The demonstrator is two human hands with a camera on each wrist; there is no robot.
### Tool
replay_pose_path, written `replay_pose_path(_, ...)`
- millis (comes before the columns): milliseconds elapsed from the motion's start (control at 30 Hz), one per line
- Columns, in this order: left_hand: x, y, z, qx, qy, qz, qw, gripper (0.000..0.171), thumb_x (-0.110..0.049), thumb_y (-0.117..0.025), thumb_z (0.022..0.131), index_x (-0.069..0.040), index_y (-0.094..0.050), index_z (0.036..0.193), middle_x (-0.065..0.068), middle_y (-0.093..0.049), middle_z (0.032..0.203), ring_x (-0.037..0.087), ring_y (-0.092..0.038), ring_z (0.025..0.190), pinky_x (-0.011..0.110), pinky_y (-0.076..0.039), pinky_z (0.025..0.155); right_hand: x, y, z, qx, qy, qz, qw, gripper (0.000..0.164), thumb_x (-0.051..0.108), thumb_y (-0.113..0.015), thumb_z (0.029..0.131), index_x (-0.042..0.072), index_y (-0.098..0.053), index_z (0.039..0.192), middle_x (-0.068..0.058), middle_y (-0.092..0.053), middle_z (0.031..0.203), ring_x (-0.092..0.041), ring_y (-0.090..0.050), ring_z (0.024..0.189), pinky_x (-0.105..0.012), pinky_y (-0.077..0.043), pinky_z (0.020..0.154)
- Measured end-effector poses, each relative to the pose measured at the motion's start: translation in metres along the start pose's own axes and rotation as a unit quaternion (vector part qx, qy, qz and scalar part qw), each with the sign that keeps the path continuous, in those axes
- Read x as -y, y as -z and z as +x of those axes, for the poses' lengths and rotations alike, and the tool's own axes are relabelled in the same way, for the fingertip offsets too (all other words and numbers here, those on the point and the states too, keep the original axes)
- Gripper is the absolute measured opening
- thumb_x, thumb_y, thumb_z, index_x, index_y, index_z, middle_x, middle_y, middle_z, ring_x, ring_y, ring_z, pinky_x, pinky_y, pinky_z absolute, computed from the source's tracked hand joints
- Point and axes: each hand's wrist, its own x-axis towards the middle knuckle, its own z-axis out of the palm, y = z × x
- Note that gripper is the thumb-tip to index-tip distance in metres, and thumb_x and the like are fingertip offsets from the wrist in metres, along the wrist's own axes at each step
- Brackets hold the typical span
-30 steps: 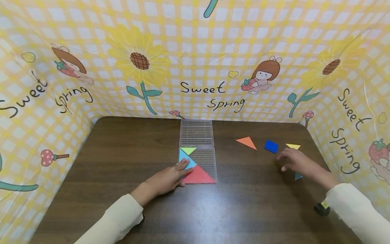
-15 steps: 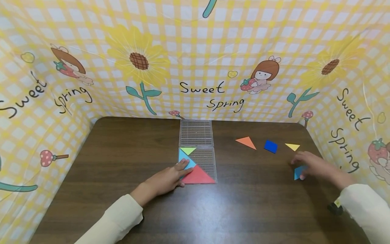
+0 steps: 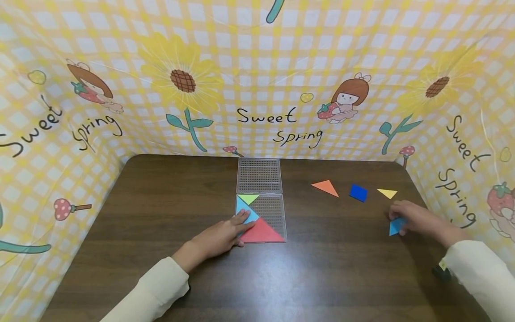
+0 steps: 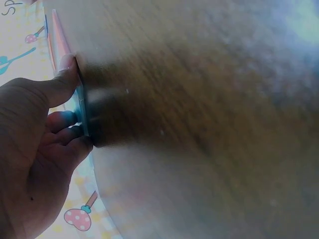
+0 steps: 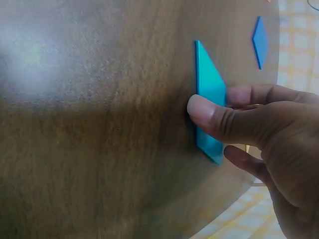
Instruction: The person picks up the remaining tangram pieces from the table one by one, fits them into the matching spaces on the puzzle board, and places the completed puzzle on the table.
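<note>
In the head view my left hand [image 3: 221, 237] holds the left side of a clear plastic tray [image 3: 270, 206], its fingers lying over a light-blue triangle [image 3: 242, 208] and its thumb at the near corner. A red triangle [image 3: 261, 233] and a small light-green triangle [image 3: 248, 199] also lie in that tray. My right hand [image 3: 416, 219] pinches a turquoise parallelogram tangram piece [image 5: 210, 89] at the right of the table. The right thumb presses one long edge, with fingers behind the piece. Both its ends show past the thumb in the right wrist view.
Right of the tray lie an orange triangle [image 3: 327, 188], a blue square [image 3: 358, 192] and a yellow triangle [image 3: 387, 193]. The tray's other half, a gridded panel [image 3: 259, 175], reaches the back edge. A patterned cloth [image 3: 257, 80] encloses the wooden table [image 3: 322, 268].
My right hand has moved rightward and nearer, from beside the yellow triangle to the turquoise parallelogram, and now pinches it. The left hand has stayed at the tray.
</note>
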Motion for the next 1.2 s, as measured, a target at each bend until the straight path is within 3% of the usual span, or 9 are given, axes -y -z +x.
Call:
replay_pose_path(167,0.000,0.001,0.000,0.002,0.001,-0.005,1.0000,0.062,-0.030,-0.063,0.093,-0.014,-0.039,0.148,0.017,-0.023,0.158,0.032,-0.026,0.145,0.038,-0.049,0.097,-0.004,-0.001,0.000,-0.006,-0.019,0.049,0.999,0.042,0.004,-0.086,0.058,0.018,-0.052,0.078,0.012,-0.047,0.073,-0.003,-0.043,0.068,-0.023,-0.037,0.060)
replay_pose_path(400,0.000,0.003,0.001,0.000,-0.004,0.000,1.0000,0.062,-0.030,-0.064,0.092,-0.014,-0.041,0.147,0.019,-0.025,0.157,0.033,-0.029,0.143,0.037,-0.051,0.093,-0.009,0.004,-0.003,-0.045,-0.024,0.122,0.991,0.020,0.001,-0.076,0.077,0.016,-0.064,0.084,0.010,-0.064,0.076,0.005,-0.057,0.071,-0.023,-0.050,0.060)
replay_pose_path(533,0.001,0.003,0.001,0.000,-0.005,0.007,1.0000,0.062,-0.030,-0.064,0.092,-0.014,-0.041,0.147,0.019,-0.026,0.156,0.033,-0.031,0.143,0.037,-0.052,0.092,-0.006,0.007,0.001,-0.060,-0.071,0.156,0.983,0.013,0.008,-0.076,0.080,0.012,-0.066,0.087,0.006,-0.067,0.081,0.004,-0.059,0.075,-0.022,-0.051,0.064)
replay_pose_path(633,0.001,0.003,0.001,0.005,0.001,0.000,1.0000,0.062,-0.031,-0.064,0.092,-0.016,-0.040,0.147,0.018,-0.025,0.157,0.032,-0.029,0.144,0.037,-0.051,0.094,0.003,0.010,0.004,-0.068,-0.138,0.187,0.970,0.015,0.019,-0.074,0.085,0.010,-0.065,0.092,0.000,-0.069,0.087,0.004,-0.059,0.079,-0.021,-0.051,0.067)
replay_pose_path(733,0.000,0.003,0.001,0.008,0.005,-0.006,0.9999,0.062,-0.031,-0.064,0.092,-0.016,-0.040,0.148,0.016,-0.024,0.158,0.031,-0.027,0.144,0.037,-0.050,0.095,0.015,0.013,0.008,-0.067,-0.205,0.237,0.947,0.029,0.029,-0.072,0.087,0.004,-0.064,0.100,-0.008,-0.070,0.094,0.001,-0.062,0.080,-0.022,-0.052,0.068)
replay_pose_path(833,0.000,0.003,0.002,0.007,0.002,-0.005,1.0000,0.062,-0.031,-0.064,0.092,-0.016,-0.040,0.148,0.017,-0.024,0.157,0.032,-0.027,0.144,0.038,-0.050,0.096,0.028,0.013,0.012,-0.080,-0.238,0.315,0.915,0.041,0.029,-0.072,0.087,-0.004,-0.060,0.108,-0.012,-0.069,0.096,-0.004,-0.065,0.077,-0.025,-0.056,0.068)
replay_pose_path(1000,0.000,0.002,0.002,0.004,0.000,0.000,1.0000,0.062,-0.031,-0.064,0.092,-0.015,-0.040,0.147,0.018,-0.025,0.157,0.032,-0.027,0.144,0.039,-0.049,0.097,0.046,0.013,0.019,-0.119,-0.247,0.436,0.857,0.044,0.018,-0.073,0.086,-0.011,-0.053,0.111,-0.001,-0.066,0.089,-0.008,-0.068,0.076,-0.030,-0.059,0.069)
replay_pose_path(1100,0.000,0.002,0.002,0.005,0.005,-0.001,1.0000,0.062,-0.031,-0.063,0.092,-0.015,-0.040,0.148,0.018,-0.024,0.157,0.032,-0.027,0.144,0.039,-0.049,0.097,0.054,0.011,0.024,-0.139,-0.240,0.483,0.831,0.042,0.017,-0.073,0.086,-0.011,-0.051,0.109,0.005,-0.066,0.086,-0.009,-0.069,0.076,-0.033,-0.059,0.072)
replay_pose_path(1200,-0.001,0.002,0.002,0.008,0.011,-0.006,0.9999,0.062,-0.031,-0.063,0.093,-0.016,-0.039,0.148,0.017,-0.023,0.158,0.032,-0.027,0.144,0.040,-0.049,0.097,0.059,0.009,0.029,-0.152,-0.232,0.512,0.813,0.038,0.017,-0.073,0.086,-0.009,-0.053,0.106,0.006,-0.069,0.084,-0.011,-0.070,0.078,-0.033,-0.059,0.073)
